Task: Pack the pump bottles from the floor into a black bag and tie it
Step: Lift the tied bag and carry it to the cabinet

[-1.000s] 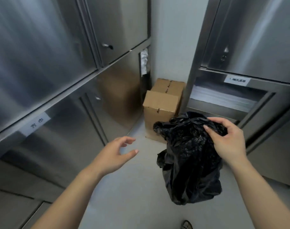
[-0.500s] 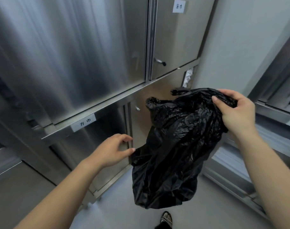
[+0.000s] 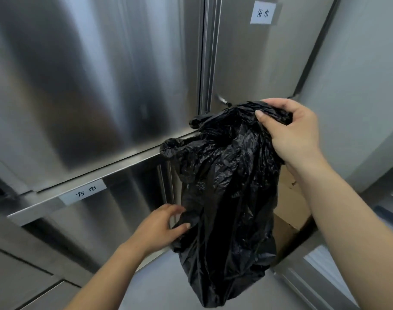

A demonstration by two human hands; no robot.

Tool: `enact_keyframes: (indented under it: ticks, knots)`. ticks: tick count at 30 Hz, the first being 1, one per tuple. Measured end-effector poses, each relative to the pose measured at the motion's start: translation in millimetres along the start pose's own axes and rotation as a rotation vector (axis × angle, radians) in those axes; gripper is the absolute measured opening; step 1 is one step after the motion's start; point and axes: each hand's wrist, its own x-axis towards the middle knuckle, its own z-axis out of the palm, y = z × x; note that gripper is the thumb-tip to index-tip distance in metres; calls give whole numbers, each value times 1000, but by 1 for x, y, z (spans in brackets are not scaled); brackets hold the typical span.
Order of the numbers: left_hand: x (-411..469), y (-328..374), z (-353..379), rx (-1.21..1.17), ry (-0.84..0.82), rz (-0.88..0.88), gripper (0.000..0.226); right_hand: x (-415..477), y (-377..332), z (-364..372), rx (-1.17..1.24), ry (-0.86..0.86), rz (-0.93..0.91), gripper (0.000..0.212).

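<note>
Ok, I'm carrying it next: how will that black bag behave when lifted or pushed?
Probably floppy: the black bag hangs crumpled from the right hand gripping its top. Likely carries some weight, as its lower part hangs full. A push would probably just dent or swing it.

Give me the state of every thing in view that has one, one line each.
right hand: grips the bunched top of the black bag.
black bag: hanging, crumpled, top gathered, no knot visible.
left hand: pinches the bag's lower side.
cabinet doors: shut.
cardboard box: behind the bag, mostly hidden; flaps unclear.
</note>
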Motion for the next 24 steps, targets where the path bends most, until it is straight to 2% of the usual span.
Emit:
enact_keyframes:
  ticks: [5,12,18,24]
  knots:
    - [34,19,20,-81,22,-18,46,40,22,-10,-18,-6,-19,14]
    - [101,55,32,-187,-14,83,43,85,47,-32,-56,71,-19,21]
    - [177,86,28,-274,-114,258,40,119,56,-56,-107,244,11,19]
    - [249,104,18,-265,-150,414,52,144,67,-75,-167,462,78,15]
